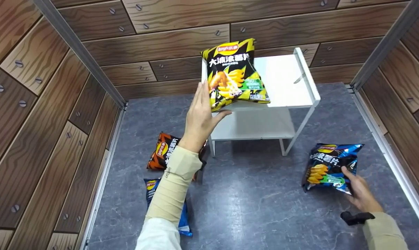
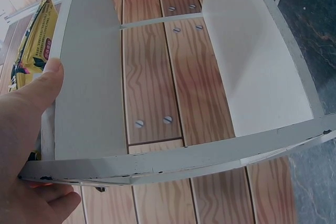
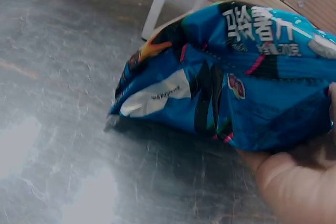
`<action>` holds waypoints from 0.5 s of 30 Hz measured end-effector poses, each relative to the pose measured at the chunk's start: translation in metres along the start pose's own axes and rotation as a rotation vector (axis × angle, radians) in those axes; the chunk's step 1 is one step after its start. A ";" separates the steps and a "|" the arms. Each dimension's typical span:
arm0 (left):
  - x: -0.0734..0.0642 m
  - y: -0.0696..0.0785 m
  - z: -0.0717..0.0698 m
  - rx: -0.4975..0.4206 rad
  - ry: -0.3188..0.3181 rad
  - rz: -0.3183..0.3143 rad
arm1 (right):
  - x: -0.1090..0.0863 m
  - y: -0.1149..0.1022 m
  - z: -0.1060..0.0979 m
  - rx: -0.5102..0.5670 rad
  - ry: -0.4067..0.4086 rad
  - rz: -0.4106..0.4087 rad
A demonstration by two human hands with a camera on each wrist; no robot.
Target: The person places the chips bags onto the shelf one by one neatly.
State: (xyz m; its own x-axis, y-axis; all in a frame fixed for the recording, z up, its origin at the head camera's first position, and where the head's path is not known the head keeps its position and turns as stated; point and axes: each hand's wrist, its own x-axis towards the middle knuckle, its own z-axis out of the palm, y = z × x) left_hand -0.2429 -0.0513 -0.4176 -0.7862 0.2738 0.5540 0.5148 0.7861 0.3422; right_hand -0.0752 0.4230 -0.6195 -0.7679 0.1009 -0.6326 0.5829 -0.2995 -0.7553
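My left hand [image 1: 199,116] lies at the left front corner of the white shelf unit's top, fingers straight along the left side of a yellow-and-black chip bag [image 1: 233,74]. Its thumb points right below the bag's lower edge. In the left wrist view the thumb reaches up beside the shelf board, near the yellow bag [image 2: 39,40]. On the right, my right hand [image 1: 364,194] grips a blue-and-black chip bag [image 1: 329,166] by its right side, thumb on the front. The right wrist view shows that blue bag [image 3: 210,93] over the floor; part of the hand is cut off.
The white two-tier shelf unit [image 1: 279,81] stands by the back wood-panelled wall [image 1: 181,45], with a raised right side panel. An orange-and-black chip bag [image 1: 159,152] and a blue chip bag [image 1: 184,220] lie on the grey floor [image 1: 251,194], partly hidden by the left arm.
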 end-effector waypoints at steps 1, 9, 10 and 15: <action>0.000 0.000 0.000 0.001 0.001 0.001 | 0.001 0.000 -0.002 -0.062 0.001 0.009; 0.000 0.000 0.000 -0.001 0.007 0.004 | 0.006 -0.008 -0.008 -0.404 0.116 -0.026; -0.001 0.000 0.000 -0.001 0.007 0.005 | 0.005 -0.009 -0.007 -0.450 0.131 -0.041; -0.001 0.000 0.000 -0.006 0.008 0.001 | -0.003 -0.020 0.000 -0.658 0.247 -0.122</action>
State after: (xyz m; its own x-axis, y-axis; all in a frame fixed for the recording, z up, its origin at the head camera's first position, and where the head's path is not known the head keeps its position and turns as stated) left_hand -0.2423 -0.0513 -0.4181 -0.7827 0.2703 0.5607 0.5180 0.7823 0.3460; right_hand -0.0844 0.4290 -0.6024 -0.8007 0.3327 -0.4982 0.5957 0.3547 -0.7206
